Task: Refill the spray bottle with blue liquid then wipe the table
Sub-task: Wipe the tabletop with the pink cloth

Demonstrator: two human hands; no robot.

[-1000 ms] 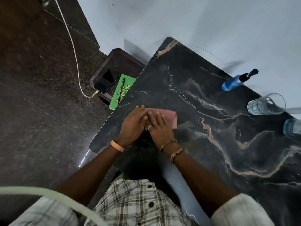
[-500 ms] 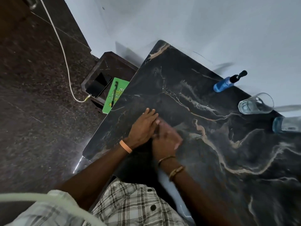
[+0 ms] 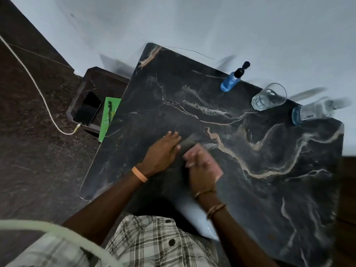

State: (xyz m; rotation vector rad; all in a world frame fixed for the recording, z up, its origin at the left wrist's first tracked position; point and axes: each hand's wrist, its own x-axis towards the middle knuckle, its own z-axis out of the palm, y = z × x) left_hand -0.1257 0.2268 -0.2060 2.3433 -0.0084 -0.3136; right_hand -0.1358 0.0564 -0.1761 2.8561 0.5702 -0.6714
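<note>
A black marble table (image 3: pixel 260 180) fills the middle of the view. My right hand (image 3: pixel 200 170) presses flat on a pink cloth (image 3: pixel 216 167) lying on the tabletop near its front; the hand is blurred. My left hand (image 3: pixel 163 153) rests flat on the table just left of the cloth, fingers together and holding nothing. A spray bottle (image 3: pixel 232 80) with blue liquid and a black nozzle stands at the far edge by the wall.
An empty glass tumbler (image 3: pixel 269 99) and a clear bottle (image 3: pixel 316 110) with a little blue liquid stand at the far right. Left of the table, a low stool (image 3: pixel 96 83) holds a phone (image 3: pixel 88 108) on a white cable and a green book (image 3: pixel 108 118).
My right hand has slid with the cloth over the table toward the right and nearer me. My left hand stays flat beside it. The view has shifted left and down.
</note>
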